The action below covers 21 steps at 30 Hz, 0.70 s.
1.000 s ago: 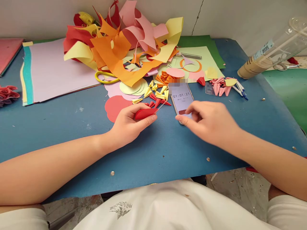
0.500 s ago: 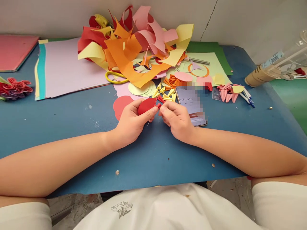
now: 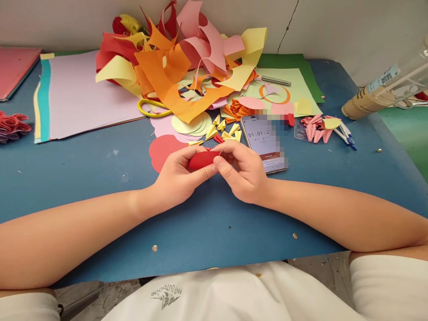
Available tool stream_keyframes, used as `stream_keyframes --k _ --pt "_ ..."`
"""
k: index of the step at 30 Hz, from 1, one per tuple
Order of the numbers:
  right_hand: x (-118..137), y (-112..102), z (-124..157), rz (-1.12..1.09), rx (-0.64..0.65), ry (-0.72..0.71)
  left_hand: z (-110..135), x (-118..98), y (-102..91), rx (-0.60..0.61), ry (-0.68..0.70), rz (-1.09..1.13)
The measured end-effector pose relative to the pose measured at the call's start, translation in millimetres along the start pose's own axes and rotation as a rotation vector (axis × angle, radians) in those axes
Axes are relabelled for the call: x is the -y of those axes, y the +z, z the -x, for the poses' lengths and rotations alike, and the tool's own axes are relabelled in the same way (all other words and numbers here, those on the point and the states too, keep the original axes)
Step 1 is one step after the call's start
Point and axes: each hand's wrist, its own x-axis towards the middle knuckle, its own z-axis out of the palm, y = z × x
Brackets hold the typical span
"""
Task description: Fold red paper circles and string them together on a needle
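A curved piece of red paper [image 3: 203, 160] is held between both hands above the table's middle. My left hand [image 3: 179, 171] is closed on its left part, thumb along the near edge. My right hand [image 3: 245, 169] pinches its right end between thumb and fingers. A thin stick [image 3: 221, 151] pokes up beside the right fingers; the rest of it is hidden. Just beyond the hands lie red paper circles [image 3: 163, 151], small yellow paper cones [image 3: 211, 132] and a few red cones [image 3: 218, 138].
Behind is a heap of paper offcuts [image 3: 163, 67] with yellow-handled scissors [image 3: 147, 111]. A phone showing a timer [image 3: 261, 147] lies right of my hands. Farther right are pink cones [image 3: 314, 129], pens [image 3: 344, 133] and a tilted plastic cup [image 3: 368, 96]. Lilac sheets [image 3: 76, 98] lie left.
My right fingers have moved left onto the red paper, which now lies flatter between the hands. The stick's lower end no longer shows. The camera view has shifted slightly.
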Motion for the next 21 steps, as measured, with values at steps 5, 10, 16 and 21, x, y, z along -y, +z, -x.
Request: stream_keyframes --k 5,10,16,21 --pt "3.0 1.3 6.4 0.015 -0.087 -0.129 0.1 -2.8 -0.7 0.012 0.028 -0.064" --pt "3.2 1.0 4.3 -0.074 -0.129 -0.024 2.0 2.5 -2.6 0.018 -0.007 0.003" --pt "2.1 -0.3 2.8 -0.151 -0.076 0.153 2.3 1.4 -2.2 0.012 -0.017 -0.022" --pt "4.0 -1.0 -2.7 -0.224 -0.073 0.263 2.7 0.7 -1.9 -0.013 -0.021 -0.033"
